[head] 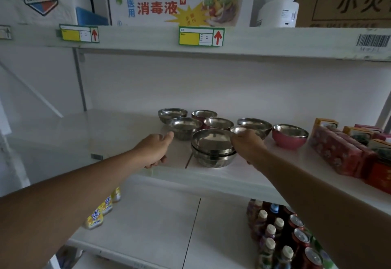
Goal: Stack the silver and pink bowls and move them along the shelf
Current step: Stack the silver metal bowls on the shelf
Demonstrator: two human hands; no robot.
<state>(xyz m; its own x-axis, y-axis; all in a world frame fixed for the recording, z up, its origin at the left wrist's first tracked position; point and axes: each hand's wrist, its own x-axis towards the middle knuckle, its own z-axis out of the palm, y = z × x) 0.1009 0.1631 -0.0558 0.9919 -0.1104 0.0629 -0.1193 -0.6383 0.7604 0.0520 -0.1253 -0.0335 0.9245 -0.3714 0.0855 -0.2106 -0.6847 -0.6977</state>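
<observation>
Several steel bowls stand on the middle shelf (118, 133). At the front, a stack of two silver bowls (213, 148) sits near the shelf edge. My right hand (247, 147) is just right of the stack, closed on the rim of a silver bowl (240, 130). My left hand (154, 150) rests on the shelf left of the stack, fingers loosely curled and holding nothing, its thumb close to another silver bowl (185, 128). A pink bowl (289, 138) stands alone at the right. Behind are two more silver bowls (172, 114) (255, 124) and a pink-sided bowl (203, 114).
Red cartons (342, 152) fill the right end of the shelf. The upper shelf edge (254, 40) with price tags hangs overhead. Below are bottles and cans (281, 232) at the right and yellow packs (103, 209) at the left.
</observation>
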